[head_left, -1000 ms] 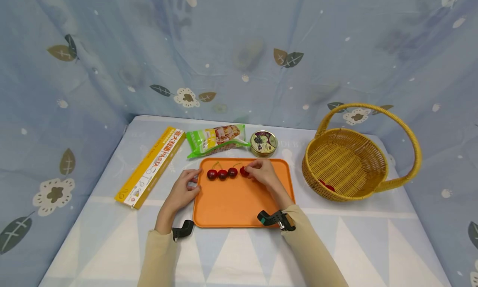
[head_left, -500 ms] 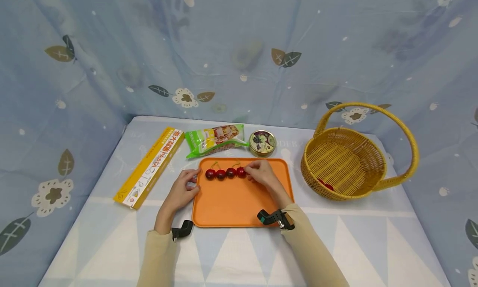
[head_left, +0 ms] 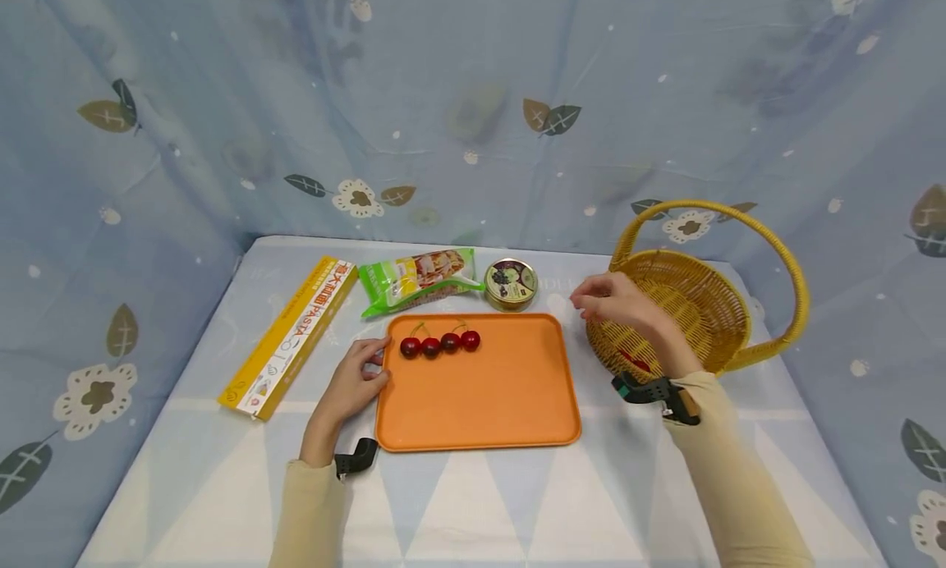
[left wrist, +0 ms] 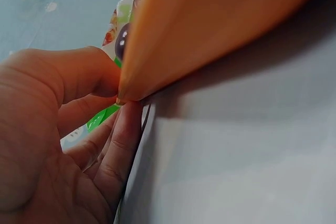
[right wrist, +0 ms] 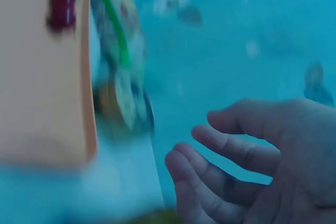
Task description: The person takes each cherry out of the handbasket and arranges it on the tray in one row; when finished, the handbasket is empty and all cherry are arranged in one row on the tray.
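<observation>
Several dark red cherries [head_left: 440, 345] with thin stems form a row along the far left part of an orange tray [head_left: 480, 404]. At the tray's left rim, my left hand [head_left: 357, 379] holds the edge between thumb and fingers; the left wrist view shows the fingertips right at the rim [left wrist: 128, 90]. My right hand [head_left: 619, 300] is over the left side of a yellow wicker basket [head_left: 720, 305], fingers loosely bent and holding nothing, as the right wrist view confirms. Inside the basket, red fruit [head_left: 634, 361] shows near the front wall, partly covered by the rim.
Behind the tray lie a green food packet [head_left: 421, 279] and a round tin [head_left: 511, 284]. A yellow pasta box [head_left: 291, 338] lies slantwise at the left. The basket's tall handle [head_left: 791, 264] arches up at the right. Patterned curtains [head_left: 473, 108] hang around the table.
The right hand pushed the rightmost cherry left against the row, let go of it, then moved right to the basket. The left hand stays at the tray's rim.
</observation>
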{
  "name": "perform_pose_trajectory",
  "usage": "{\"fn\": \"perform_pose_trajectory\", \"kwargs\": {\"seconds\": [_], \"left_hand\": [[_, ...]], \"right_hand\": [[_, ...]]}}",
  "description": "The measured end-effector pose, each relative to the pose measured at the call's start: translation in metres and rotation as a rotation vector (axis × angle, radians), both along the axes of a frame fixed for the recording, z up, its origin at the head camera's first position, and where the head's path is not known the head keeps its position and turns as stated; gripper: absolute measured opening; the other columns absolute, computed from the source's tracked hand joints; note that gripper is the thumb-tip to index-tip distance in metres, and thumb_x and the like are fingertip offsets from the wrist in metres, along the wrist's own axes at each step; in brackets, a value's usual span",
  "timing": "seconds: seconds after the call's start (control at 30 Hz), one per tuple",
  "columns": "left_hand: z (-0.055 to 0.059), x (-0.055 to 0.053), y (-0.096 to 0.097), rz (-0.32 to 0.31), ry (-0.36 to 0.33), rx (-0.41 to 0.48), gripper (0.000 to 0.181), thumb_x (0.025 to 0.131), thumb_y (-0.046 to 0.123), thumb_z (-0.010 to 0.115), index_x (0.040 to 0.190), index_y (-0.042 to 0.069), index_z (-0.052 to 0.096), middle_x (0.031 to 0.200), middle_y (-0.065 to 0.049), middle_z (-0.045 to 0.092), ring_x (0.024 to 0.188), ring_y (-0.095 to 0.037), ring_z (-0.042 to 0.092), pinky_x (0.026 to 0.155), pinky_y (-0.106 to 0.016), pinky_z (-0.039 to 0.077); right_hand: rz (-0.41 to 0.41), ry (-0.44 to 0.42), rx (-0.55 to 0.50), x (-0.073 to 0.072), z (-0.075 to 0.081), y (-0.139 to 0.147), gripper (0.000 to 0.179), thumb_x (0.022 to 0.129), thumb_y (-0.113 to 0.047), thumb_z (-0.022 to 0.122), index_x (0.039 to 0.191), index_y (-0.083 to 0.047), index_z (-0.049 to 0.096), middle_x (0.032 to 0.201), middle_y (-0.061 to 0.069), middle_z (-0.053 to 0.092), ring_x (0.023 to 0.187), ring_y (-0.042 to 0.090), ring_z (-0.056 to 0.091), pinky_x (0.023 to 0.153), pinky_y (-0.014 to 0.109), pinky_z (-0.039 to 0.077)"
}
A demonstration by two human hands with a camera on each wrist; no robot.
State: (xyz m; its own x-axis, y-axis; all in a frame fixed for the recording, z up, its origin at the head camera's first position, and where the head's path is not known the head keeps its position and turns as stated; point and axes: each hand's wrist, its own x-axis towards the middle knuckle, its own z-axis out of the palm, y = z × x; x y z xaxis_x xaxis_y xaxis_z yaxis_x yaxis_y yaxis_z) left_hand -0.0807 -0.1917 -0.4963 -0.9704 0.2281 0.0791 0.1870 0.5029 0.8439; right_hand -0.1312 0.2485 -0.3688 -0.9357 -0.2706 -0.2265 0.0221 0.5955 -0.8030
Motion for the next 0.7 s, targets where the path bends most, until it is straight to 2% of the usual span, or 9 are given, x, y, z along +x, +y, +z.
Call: {"fn": "perform_pose_trajectory", "kwargs": {"seconds": [0.1,0.2,0.27,0.33,0.43,0.53,0.7], "left_hand": [[0.000,0.001,-0.002,0.001,0.012,-0.003,0.055,0.085,-0.005,0.065,0.139,-0.005,0.052,0.130,-0.022,0.050,0.100,-0.031,0.057,0.077,-0.024,0.053],[0.001,0.003,-0.003,-0.001,0.002,-0.005,0.054,0.086,-0.005,0.064,0.139,-0.005,0.052,0.130,-0.022,0.049,0.100,-0.031,0.056,0.077,-0.024,0.053],[0.000,0.003,-0.004,0.000,-0.014,-0.007,0.055,0.086,-0.005,0.065,0.139,-0.004,0.052,0.130,-0.022,0.049,0.101,-0.031,0.056,0.078,-0.024,0.053],[-0.001,0.003,-0.004,0.000,-0.031,-0.005,0.056,0.086,-0.004,0.065,0.140,-0.003,0.052,0.131,-0.021,0.049,0.102,-0.030,0.056,0.079,-0.025,0.053],[-0.002,0.003,-0.004,-0.004,-0.035,0.001,0.056,0.086,-0.004,0.065,0.140,-0.003,0.052,0.131,-0.021,0.048,0.102,-0.029,0.056,0.079,-0.025,0.053],[-0.002,0.002,-0.003,-0.005,-0.025,0.004,0.056,0.086,-0.004,0.065,0.140,-0.003,0.052,0.131,-0.020,0.048,0.102,-0.029,0.056,0.079,-0.025,0.053],[-0.001,0.000,-0.001,-0.009,-0.016,0.009,0.056,0.086,-0.004,0.064,0.140,-0.004,0.051,0.131,-0.021,0.048,0.102,-0.031,0.056,0.079,-0.026,0.053]], "right_hand": [[0.037,-0.101,0.047,-0.001,0.001,0.038,0.033,0.098,-0.017,0.058,0.119,0.008,0.063,0.115,0.027,0.063,0.104,0.041,0.061,0.087,0.051,0.053],[0.109,-0.248,0.089,-0.001,-0.007,0.065,0.038,0.100,-0.015,0.055,0.128,0.011,0.056,0.125,0.028,0.059,0.112,0.041,0.059,0.092,0.052,0.051],[0.157,-0.354,0.116,-0.001,-0.014,0.074,0.039,0.099,-0.015,0.055,0.131,0.009,0.056,0.126,0.026,0.060,0.109,0.039,0.061,0.090,0.051,0.052],[0.189,-0.441,0.135,-0.001,-0.020,0.079,0.038,0.098,-0.015,0.057,0.129,0.006,0.058,0.120,0.021,0.064,0.103,0.033,0.064,0.087,0.048,0.054],[0.206,-0.531,0.158,0.000,-0.025,0.079,0.036,0.095,-0.015,0.061,0.127,0.002,0.061,0.111,0.011,0.066,0.092,0.025,0.065,0.081,0.043,0.056],[0.210,-0.559,0.170,0.000,-0.027,0.077,0.035,0.092,-0.013,0.064,0.124,0.001,0.062,0.102,0.007,0.065,0.085,0.021,0.061,0.079,0.041,0.056],[0.218,-0.534,0.178,-0.001,-0.026,0.078,0.031,0.090,-0.011,0.065,0.119,0.001,0.065,0.096,0.004,0.066,0.079,0.018,0.060,0.076,0.040,0.055]]}}
